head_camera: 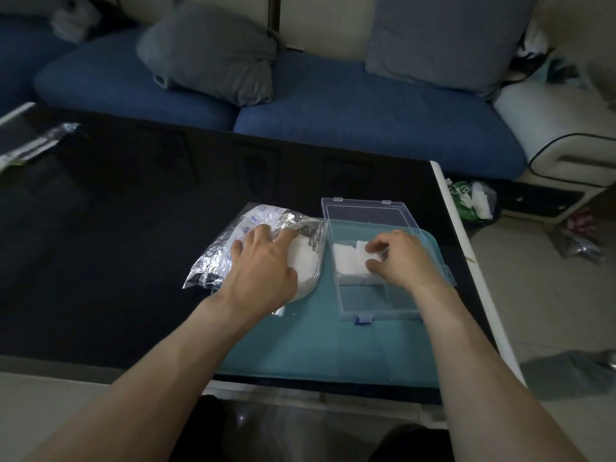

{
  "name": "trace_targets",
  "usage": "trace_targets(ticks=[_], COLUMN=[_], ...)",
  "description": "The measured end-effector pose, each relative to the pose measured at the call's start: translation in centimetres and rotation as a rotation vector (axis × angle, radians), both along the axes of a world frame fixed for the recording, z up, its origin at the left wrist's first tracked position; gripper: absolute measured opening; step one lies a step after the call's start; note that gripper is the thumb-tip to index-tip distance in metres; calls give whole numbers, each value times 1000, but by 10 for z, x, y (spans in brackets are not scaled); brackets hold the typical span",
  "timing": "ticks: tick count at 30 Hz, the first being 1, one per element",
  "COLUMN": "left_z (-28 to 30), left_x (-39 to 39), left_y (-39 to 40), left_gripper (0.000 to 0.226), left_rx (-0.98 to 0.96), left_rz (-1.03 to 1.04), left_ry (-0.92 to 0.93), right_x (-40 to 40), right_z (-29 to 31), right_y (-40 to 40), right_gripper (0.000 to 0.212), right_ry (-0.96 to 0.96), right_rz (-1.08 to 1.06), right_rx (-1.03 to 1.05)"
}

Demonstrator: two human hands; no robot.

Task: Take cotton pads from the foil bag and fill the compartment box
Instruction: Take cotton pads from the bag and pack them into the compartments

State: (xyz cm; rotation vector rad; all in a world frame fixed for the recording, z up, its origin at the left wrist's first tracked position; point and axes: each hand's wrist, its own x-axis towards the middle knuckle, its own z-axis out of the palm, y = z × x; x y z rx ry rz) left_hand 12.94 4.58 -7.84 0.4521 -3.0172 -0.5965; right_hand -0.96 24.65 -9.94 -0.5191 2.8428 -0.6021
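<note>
Two bare forearms reach over a smooth teal mat point(320, 345). The left hand point(263, 261) rests flat, fingers relaxed, on the crinkled foil bag point(216, 258), hiding most of its opening. The right hand point(400, 258) pinches soft white cotton pads point(350, 258) in the far compartment of the clear plastic box point(373, 301); its fingertips are partly hidden.

A home living room: blue sofa point(350, 115), grey cushions point(213, 51), black coffee table point(116, 228).
</note>
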Motion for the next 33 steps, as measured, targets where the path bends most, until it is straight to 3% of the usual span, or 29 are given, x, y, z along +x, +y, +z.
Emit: trace_targets(ticks=[8, 16, 18, 21, 24, 26, 29, 33], left_z=[-4, 1, 3, 6, 8, 9, 10, 7], left_x=[0, 1, 2, 2, 1, -1, 1, 3], left_y=[-13, -18, -20, -24, -26, -26, -25, -25], left_gripper=[62, 77, 82, 85, 79, 79, 81, 82], left_rx=[67, 48, 75, 207, 320, 383, 405, 436], left_rz=[-17, -16, -7, 0, 14, 6, -20, -37], left_ry=[12, -15, -44, -22, 61, 88, 86, 43], right_x=[0, 2, 3, 15, 45, 64, 76, 76], right_z=[0, 0, 5, 22, 38, 35, 20, 15], right_y=[-5, -2, -2, -14, -43, -59, -67, -70], right_gripper=[40, 40, 37, 24, 17, 39, 76, 76], right_ry=[-132, -190, -87, 160, 12, -112, -105, -66], right_rz=[80, -14, -32, -7, 148, 195, 198, 221], right_rx=[245, 154, 169, -193, -533, -466, -191, -249])
